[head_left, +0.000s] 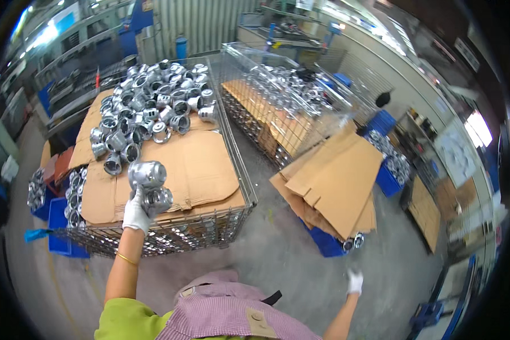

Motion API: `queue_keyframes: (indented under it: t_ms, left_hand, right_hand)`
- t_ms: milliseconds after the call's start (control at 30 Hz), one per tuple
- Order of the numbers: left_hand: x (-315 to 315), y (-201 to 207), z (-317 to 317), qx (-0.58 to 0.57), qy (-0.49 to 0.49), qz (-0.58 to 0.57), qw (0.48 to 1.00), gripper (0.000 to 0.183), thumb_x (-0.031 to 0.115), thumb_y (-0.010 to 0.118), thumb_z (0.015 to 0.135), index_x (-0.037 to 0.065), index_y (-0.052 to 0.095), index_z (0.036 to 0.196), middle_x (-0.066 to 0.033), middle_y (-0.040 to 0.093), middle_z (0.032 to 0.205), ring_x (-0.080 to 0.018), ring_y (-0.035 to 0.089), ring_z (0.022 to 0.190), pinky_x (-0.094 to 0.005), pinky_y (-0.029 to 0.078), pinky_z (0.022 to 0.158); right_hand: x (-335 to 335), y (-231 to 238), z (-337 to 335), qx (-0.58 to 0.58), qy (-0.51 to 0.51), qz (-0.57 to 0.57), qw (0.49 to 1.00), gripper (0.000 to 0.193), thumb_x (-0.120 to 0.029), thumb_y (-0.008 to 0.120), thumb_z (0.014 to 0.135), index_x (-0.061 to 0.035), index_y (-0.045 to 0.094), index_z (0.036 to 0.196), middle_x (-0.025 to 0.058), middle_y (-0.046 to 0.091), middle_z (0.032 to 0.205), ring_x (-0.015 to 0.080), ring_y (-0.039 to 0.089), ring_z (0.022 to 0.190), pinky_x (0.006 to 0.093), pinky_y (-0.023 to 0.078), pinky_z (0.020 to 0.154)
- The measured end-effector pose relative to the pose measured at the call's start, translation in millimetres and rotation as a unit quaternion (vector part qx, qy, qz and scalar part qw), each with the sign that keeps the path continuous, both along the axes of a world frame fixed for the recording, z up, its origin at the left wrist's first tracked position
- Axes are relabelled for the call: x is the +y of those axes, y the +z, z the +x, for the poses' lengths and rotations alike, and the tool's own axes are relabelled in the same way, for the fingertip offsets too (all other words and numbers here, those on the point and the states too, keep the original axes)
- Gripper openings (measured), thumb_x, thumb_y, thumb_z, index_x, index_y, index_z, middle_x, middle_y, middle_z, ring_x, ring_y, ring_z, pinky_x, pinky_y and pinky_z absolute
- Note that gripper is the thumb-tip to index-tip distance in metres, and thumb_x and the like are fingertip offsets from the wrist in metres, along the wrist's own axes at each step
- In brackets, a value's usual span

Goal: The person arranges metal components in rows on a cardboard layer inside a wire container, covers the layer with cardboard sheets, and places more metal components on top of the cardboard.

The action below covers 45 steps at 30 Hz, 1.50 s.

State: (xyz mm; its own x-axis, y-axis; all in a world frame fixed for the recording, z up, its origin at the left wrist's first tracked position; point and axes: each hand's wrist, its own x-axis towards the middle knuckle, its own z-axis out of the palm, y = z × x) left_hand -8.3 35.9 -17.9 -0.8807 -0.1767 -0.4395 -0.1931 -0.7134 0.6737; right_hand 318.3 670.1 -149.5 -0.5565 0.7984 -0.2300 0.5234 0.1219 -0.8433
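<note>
Silver metal forms the 2 held objects, a farther cup [148,174] and a nearer cup [157,200], placed just ahead of the gloved left hand [135,214], which pinches both close together; finger contact is partly hidden. Beyond them, ahead of the left hand, lies a pile of cups [139,102] on cardboard [204,164] inside a wire cage [209,229]. The left hand is clearly the nearer 1. Right hand [354,281]: well apart, nothing visible in it, finger spread indeterminate through blur; stacked sheets [340,175] lie ahead. The held cups' long axes appear roughly crosswise to the left forearm [127,260], visible round ends pointing rightward; which ends are mouths cannot be told.
</note>
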Motion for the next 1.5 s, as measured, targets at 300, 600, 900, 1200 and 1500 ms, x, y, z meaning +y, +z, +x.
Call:
queue_keyframes:
  t_ms: [300,600,900,1200,1500]
  left_hand:
    - [103.6,-28.6,-99.7,-0.002,-0.172,-0.307,0.936,0.033,0.020,0.064,0.089,0.000,0.057,0.115,-0.0059,0.063,0.099,-0.0124,0.060,0.087,-0.0260,0.051,0.073]
    - [145.6,-37.1,-130.6,-0.137,-0.100,-0.250,0.953,0.042,0.025,0.064,0.089,-0.001,0.055,0.121,-0.0062,0.063,0.105,-0.0139,0.059,0.092,-0.0270,0.050,0.078]
    - [209.2,-35.4,-116.7,-0.255,0.052,-0.240,0.935,0.057,0.043,0.063,0.086,0.007,0.052,0.128,-0.0023,0.062,0.104,-0.0091,0.053,0.084,-0.0234,0.040,0.061]
    - [224.6,-101.0,-116.2,-0.471,0.056,-0.467,0.746,0.047,0.035,0.064,0.081,0.001,0.062,0.112,-0.0196,0.065,0.108,-0.0309,0.062,0.100,-0.0369,0.048,0.089]
    - [268.4,-64.1,-115.3,-0.365,-0.010,-0.554,0.748,0.069,0.045,0.067,0.075,0.003,0.049,0.127,-0.0225,0.055,0.114,-0.0374,0.052,0.110,-0.0435,0.043,0.096]
  right_hand:
    - [-197.1,148.3,-451.3,0.162,0.658,0.119,0.726,0.080,-0.026,0.077,0.070,-0.0055,0.039,0.138,0.0191,0.047,0.136,0.0313,0.046,0.126,0.0353,0.037,0.105]
    - [-320.0,98.9,-605.1,0.115,0.878,0.102,0.453,0.096,-0.026,0.082,0.059,-0.0080,0.032,0.140,0.0222,0.050,0.128,0.0403,0.052,0.112,0.0421,0.044,0.096]
    - [-351.0,107.4,-656.2,0.241,0.934,0.065,0.255,0.063,-0.020,0.076,0.067,-0.0061,0.052,0.124,0.0203,0.057,0.118,0.0341,0.060,0.103,0.0400,0.050,0.089]
    - [-410.0,72.1,-657.4,0.133,0.975,0.154,0.094,0.035,-0.033,0.064,0.079,-0.0149,0.064,0.109,0.0172,0.059,0.112,0.0355,0.057,0.105,0.0429,0.047,0.089]
    - [-456.5,59.3,-672.7,0.088,0.987,0.132,-0.025,0.106,-0.043,0.087,0.049,-0.0092,0.042,0.138,0.0227,0.055,0.124,0.0382,0.051,0.116,0.0400,0.043,0.097]
